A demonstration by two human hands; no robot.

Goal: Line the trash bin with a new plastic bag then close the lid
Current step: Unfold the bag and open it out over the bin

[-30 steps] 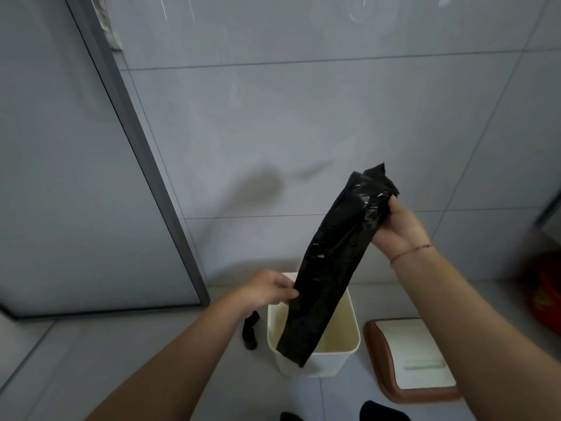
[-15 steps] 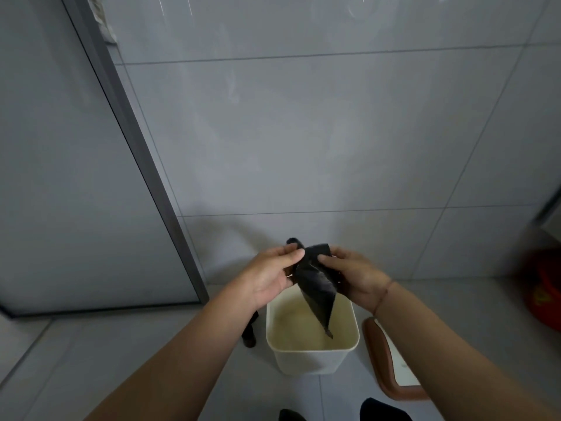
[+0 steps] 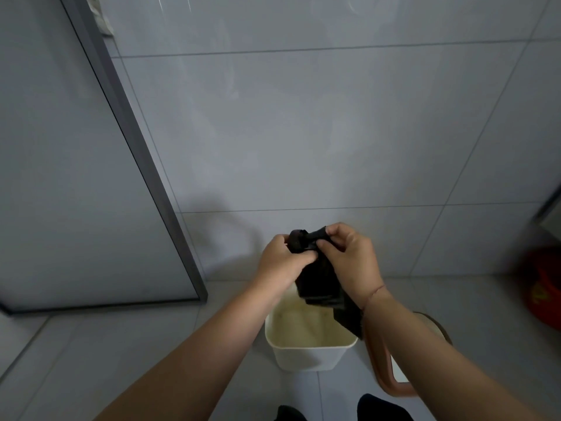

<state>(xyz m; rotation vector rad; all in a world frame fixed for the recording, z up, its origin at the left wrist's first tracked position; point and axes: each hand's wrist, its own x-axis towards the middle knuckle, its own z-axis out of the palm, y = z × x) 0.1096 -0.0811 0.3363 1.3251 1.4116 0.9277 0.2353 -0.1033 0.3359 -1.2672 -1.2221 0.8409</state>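
A cream, open-topped trash bin (image 3: 306, 354) stands on the tiled floor below my hands, with nothing inside. Above it I hold a folded black plastic bag (image 3: 321, 281). My left hand (image 3: 282, 262) pinches its top edge from the left. My right hand (image 3: 352, 262) pinches the same edge from the right, fingertips almost touching. The bag's lower end hangs over the bin's right rim. The bin's lid (image 3: 391, 378), brown-rimmed with a white centre, lies on the floor to the right, mostly hidden by my right forearm.
A tiled wall rises straight behind the bin. A glass door with a grey frame (image 3: 170, 208) stands at the left. A red object (image 3: 543, 290) sits on the floor at the far right. My dark-socked feet (image 3: 373, 408) show at the bottom edge.
A second ago the bag hung long, held high by my right hand. Both hands have since come together at its top above the bin, and the bag is bunched shorter.
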